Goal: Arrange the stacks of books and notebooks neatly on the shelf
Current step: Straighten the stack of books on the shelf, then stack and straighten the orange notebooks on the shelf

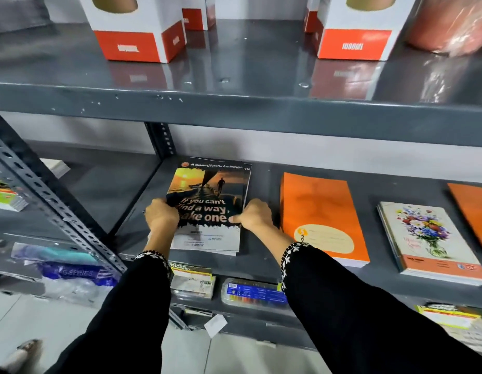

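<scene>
On the shelf [261, 168], three stacks lie in a row: sunset notebooks [210, 195] left, envelope stack [318, 211] middle, floral notebooks [428, 238] right. Boxes [132, 31] stand on the shelf above.

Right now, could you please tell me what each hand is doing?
Left hand: closed on the sunset-cover notebook stack's left edge.
Right hand: closed on its right edge.

2 white-and-red boxes [132, 31] [361, 28] stand on the top level, a wrapped pinkish roll [450, 25] to their right. Lower down lie a crayon case [252, 292], a card pack [192, 282] and plastic bags [70, 273].
</scene>
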